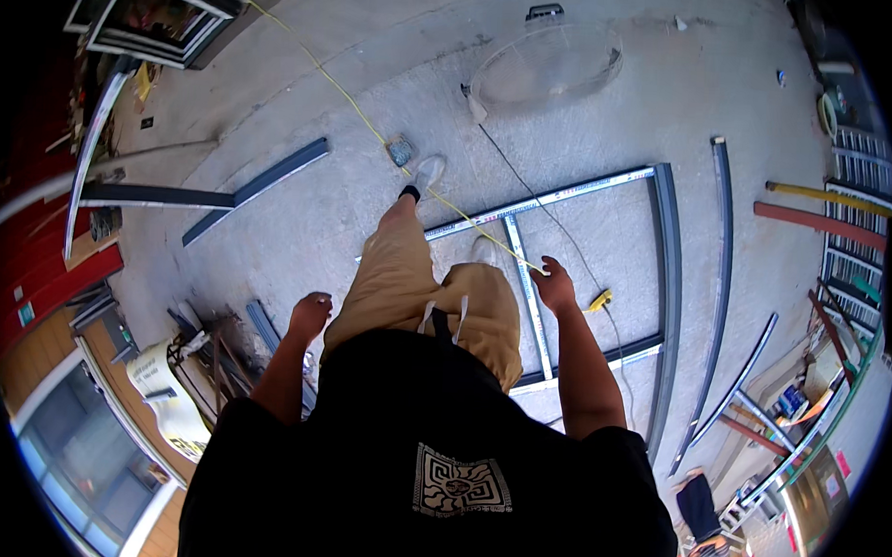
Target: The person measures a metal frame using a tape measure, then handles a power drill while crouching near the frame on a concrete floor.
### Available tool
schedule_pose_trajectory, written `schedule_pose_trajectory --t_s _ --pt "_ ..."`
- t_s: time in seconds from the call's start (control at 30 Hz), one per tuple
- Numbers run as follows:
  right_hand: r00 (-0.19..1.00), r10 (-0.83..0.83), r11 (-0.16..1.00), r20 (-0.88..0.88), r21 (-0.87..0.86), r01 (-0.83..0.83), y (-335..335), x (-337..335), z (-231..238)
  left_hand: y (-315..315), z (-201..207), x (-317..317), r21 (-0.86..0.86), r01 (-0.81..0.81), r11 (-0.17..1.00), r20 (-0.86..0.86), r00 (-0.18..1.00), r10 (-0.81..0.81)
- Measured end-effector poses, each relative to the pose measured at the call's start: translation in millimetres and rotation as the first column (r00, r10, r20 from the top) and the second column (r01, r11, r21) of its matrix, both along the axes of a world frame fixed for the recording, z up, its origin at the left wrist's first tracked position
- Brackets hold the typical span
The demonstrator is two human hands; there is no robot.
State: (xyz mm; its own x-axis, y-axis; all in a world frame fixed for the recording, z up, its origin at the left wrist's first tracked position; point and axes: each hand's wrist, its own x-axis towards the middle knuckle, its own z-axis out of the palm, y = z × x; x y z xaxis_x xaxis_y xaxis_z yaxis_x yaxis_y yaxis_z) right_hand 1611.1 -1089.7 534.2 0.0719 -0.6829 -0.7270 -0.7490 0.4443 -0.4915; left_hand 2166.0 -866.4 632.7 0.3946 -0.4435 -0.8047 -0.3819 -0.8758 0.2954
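My right hand (554,285) is closed, its fingertips on the end part of a thin yellow line (346,95), a cord or a tape; I cannot tell which. From there the line runs across the floor, past my forward shoe (429,170) and a grey-blue lump (398,151), to the far left. Below the hand lies a frame of dark metal profiles (668,286) with pale printed faces and a crossbar (529,286). Beside my left leg hangs my left hand (311,314), loosely curled, with nothing visible in it.
A dark cable (542,201) with a yellow connector (599,301) crosses the frame. Long profiles lie right (718,288) and left (255,191). A clear hoop-like coil (547,71) rests ahead. Ladders (856,224) stand far right; a person (698,508) is at lower right.
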Motion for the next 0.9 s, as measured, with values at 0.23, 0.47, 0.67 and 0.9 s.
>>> schedule_pose_trajectory --t_s 0.23,0.47,0.67,0.9 --pt "0.997 0.041 0.999 -0.059 0.038 -0.039 -68.8 67.5 -155.3 -255.2 -49.7 -36.2 -0.072 0.378 0.923 0.015 0.926 -0.378" --pt "0.955 0.179 0.975 -0.237 0.173 -0.139 -150.3 107.7 -349.0 -311.6 -116.7 -71.5 -0.125 0.186 0.974 -0.312 0.925 -0.217" --pt "0.853 0.348 0.937 -0.388 0.146 -0.316 -202.7 166.3 -467.4 -317.2 -136.8 -37.0 -0.101 0.303 0.948 -0.204 0.926 -0.318" --pt "0.971 0.238 0.914 0.010 0.336 -0.227 -209.8 144.0 -559.5 -304.9 -174.7 -48.0 -0.077 0.279 0.957 -0.242 0.926 -0.289"
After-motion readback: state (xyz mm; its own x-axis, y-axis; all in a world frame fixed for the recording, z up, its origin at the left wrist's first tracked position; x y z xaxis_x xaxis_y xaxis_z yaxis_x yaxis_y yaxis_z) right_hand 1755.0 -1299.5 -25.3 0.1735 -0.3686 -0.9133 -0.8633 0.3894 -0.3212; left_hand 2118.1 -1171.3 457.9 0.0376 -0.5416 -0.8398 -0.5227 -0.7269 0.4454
